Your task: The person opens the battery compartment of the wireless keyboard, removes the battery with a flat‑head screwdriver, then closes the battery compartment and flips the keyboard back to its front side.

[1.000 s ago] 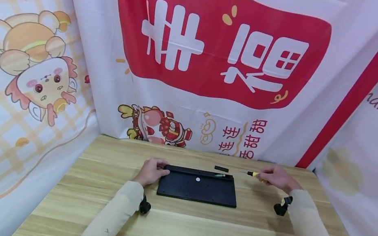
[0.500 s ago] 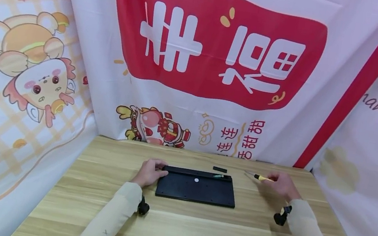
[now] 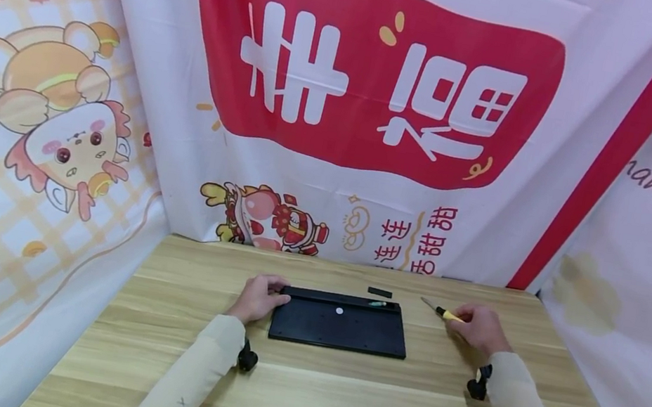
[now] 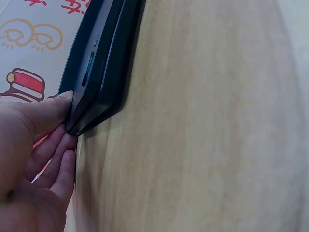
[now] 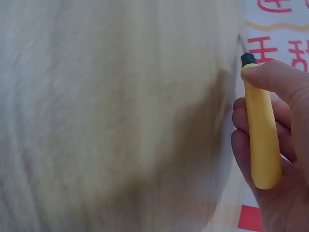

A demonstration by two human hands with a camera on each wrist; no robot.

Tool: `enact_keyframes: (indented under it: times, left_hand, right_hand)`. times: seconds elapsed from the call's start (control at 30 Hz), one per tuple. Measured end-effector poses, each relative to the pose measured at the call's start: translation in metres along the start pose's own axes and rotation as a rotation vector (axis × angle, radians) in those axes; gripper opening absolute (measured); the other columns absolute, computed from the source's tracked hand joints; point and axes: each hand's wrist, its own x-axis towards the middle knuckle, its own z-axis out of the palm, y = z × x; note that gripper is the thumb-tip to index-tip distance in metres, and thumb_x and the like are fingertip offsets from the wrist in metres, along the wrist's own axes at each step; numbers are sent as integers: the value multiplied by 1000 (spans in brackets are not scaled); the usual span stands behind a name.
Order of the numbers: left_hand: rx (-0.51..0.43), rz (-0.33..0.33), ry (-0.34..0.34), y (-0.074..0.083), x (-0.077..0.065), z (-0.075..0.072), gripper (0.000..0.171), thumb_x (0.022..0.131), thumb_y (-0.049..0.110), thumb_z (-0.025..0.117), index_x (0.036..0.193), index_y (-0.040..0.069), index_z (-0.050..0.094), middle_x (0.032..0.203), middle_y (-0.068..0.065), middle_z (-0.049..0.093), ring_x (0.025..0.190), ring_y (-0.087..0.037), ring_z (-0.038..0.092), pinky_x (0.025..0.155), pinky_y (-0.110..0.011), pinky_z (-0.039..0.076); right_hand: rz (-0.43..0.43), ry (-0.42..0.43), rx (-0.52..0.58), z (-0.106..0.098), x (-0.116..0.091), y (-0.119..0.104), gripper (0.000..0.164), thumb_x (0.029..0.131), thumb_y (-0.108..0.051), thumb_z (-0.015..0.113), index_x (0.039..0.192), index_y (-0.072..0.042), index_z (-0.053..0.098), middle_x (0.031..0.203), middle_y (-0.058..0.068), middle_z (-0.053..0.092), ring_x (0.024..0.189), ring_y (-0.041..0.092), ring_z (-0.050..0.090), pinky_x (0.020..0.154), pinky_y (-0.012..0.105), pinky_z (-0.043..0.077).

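A black keyboard [image 3: 337,332] lies underside up on the wooden table, with a round white sticker near its middle. My left hand [image 3: 257,298] pinches its far left corner; in the left wrist view the thumb [image 4: 53,108] lies on one face and the fingers curl at the edge. In the slot at the keyboard's far right sits a small greenish cylinder, looking like a battery [image 3: 377,304]. Right of the keyboard, my right hand [image 3: 482,328] grips a screwdriver [image 5: 263,135] by its yellow handle. Its thin metal shaft points to the far left, apart from the keyboard.
Just behind the keyboard lies a small black strip, like a battery cover [image 3: 379,292]. Printed cloth [image 3: 356,215] hangs along the table's back edge, with more cloth on both sides. Bare wood [image 3: 332,404] shows in front of the keyboard.
My right hand has come slightly nearer to me, and the screwdriver has turned so its tip slants farther back. The left hand and keyboard keep their places; the head view shifted slightly.
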Motion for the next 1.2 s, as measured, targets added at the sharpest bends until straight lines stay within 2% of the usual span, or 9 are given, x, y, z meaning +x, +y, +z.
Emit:
enact_keyframes:
  times: [0.2,0.4,0.6,0.83,1.03,1.2]
  left_hand:
    - [0,1,-8,0,1,1,25,97,16,78,123,16,79,123,-6,77,120,-28,70,104,-49,58]
    - [1,-6,-7,-1,1,1,25,97,16,78,122,16,79,123,-6,78,120,-28,70,104,-48,58]
    - [-12,21,-5,-1,0,1,26,96,15,79,122,12,79,120,-9,78,118,-29,71,103,-48,58]
    - [-17,33,-2,2,-1,0,26,96,14,79,121,11,79,120,-11,78,117,-30,71,103,-50,58]
    - [-4,21,-3,3,-1,-1,26,96,13,78,122,10,78,121,-11,78,117,-31,71,103,-50,58]
    - [-8,11,-2,2,0,0,26,96,14,79,122,12,79,122,-11,77,117,-30,71,104,-50,58]
  right_hand:
    - [-7,-44,-96,2,1,-6,18,93,-20,80,102,-5,82,96,10,78,86,23,64,84,46,59]
    - [-21,-54,-151,5,2,-7,18,93,-20,81,103,-5,82,94,8,77,83,21,63,82,46,60]
    - [-87,-38,-206,7,2,-6,17,90,-16,80,100,-3,81,88,6,76,79,19,63,77,44,59]
    - [-78,-65,-218,1,1,-15,21,90,-18,82,104,-1,79,90,7,74,79,20,61,77,43,60]
    - [-206,-47,-253,-13,4,-29,23,88,-13,81,105,3,77,87,10,72,77,19,61,72,41,58]
    - [-258,-101,-262,-24,9,-55,28,91,-15,82,113,3,77,99,13,76,86,21,66,81,45,61]
